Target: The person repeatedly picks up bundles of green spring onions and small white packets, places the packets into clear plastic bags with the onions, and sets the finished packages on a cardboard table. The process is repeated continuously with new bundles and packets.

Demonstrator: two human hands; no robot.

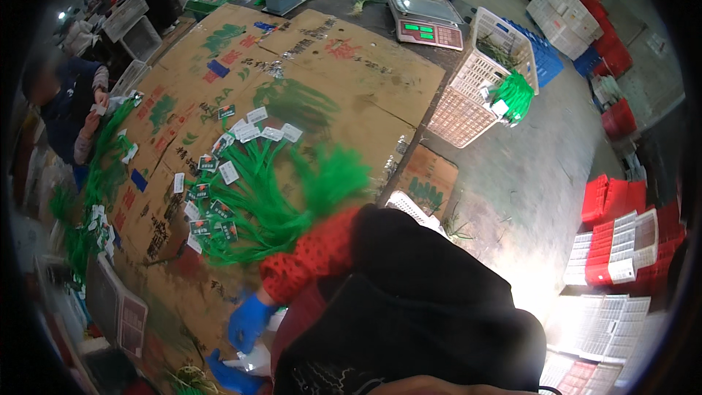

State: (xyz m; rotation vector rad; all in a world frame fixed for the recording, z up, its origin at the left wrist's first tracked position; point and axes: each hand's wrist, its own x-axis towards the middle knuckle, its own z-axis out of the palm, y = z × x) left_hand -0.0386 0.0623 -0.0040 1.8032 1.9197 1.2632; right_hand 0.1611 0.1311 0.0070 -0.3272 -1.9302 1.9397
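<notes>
My right hand [250, 321], in a blue glove below a red patterned sleeve, is by the table's near edge with fingers curled; what it grips is unclear. Just below it, my left hand [233, 377], also blue-gloved, has thumb and fingers around the tip of a whitish, shiny plastic piece [255, 361], partly hidden by my clothing. Beyond my right forearm, green mesh net bags [258, 203] lie fanned out on the cardboard table cover [351, 88], with white and dark green tags [229, 172] at their ends. Loose green leafy stalks [192, 378] lie near my left hand.
A digital scale [428, 19] stands at the table's far corner, another [118, 307] at lower left. Beside the table, a crate [466, 104] bears more green nets. A co-worker [66, 104] handles a tag at left, near another row of nets [104, 142].
</notes>
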